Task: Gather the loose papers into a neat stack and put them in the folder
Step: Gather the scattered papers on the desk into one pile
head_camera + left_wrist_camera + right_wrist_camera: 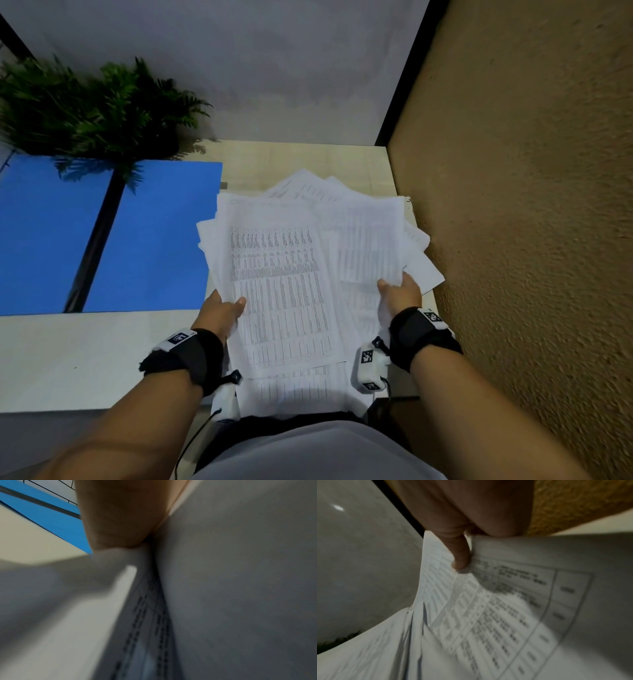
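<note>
An uneven bundle of white printed papers (284,274) is lifted in front of me, its sheets fanned out at different angles. My left hand (222,310) grips the bundle's left edge, thumb on top. My right hand (399,289) pinches sheets on the right side; in the right wrist view a finger (461,555) lies over the papers (488,615). The left wrist view shows my left hand (120,520) against the blurred papers (231,588). The open blue folder (144,240) lies flat on the desk to the left, with a dark spine (96,240).
A green fern plant (92,109) stands at the back left, overhanging the folder. A rough tan wall (531,205) runs close along the right. The pale desk (68,359) extends to the left front. A grey partition (257,68) is behind.
</note>
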{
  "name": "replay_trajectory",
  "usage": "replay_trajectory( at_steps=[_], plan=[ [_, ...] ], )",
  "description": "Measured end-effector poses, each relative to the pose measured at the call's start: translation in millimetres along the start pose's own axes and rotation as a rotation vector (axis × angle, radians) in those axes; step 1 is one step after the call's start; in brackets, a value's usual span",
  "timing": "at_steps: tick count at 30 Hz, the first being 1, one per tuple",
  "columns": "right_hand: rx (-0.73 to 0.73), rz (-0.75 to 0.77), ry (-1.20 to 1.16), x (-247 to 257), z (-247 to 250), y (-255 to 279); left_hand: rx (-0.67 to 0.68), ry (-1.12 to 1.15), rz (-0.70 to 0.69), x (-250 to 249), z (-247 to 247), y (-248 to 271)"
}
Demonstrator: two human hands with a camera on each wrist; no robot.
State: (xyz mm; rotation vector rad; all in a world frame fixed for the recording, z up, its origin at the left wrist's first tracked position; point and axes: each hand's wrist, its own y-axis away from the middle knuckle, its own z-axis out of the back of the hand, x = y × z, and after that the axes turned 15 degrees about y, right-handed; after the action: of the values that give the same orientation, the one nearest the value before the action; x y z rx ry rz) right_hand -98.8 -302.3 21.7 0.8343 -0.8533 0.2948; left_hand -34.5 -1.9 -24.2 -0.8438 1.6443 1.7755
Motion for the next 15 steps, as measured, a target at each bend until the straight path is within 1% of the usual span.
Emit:
replay_trajectory(
  at_steps=[3,6,7,9,11,15],
  plan=[
    [-0.196,0.168,0.043,34.7,23.7,6.1,0.012,0.025,-0.015,-1.7,1.8,0.1],
    [-0.395,0.492,0.198,77.3,57.6,16.9,0.027,-0.025,-0.025,-7.8,-1.1,5.9],
    [-0.451,0.585,0.204,88.2,67.1,18.4,0.036,-0.043,-0.03,-7.1,-2.3,5.0],
    [-0.521,0.726,0.128,115.2,84.6,33.1,0.059,-0.081,-0.019,-8.2,-5.9,8.6],
    [-0.597,0.831,0.056,141.5,96.3,50.9,0.083,-0.106,0.01,-5.3,-6.9,8.5],
    [-0.654,0.994,-0.039,164.2,103.5,71.3,0.137,-0.103,-0.013,-8.4,-7.1,14.6]
  ],
)
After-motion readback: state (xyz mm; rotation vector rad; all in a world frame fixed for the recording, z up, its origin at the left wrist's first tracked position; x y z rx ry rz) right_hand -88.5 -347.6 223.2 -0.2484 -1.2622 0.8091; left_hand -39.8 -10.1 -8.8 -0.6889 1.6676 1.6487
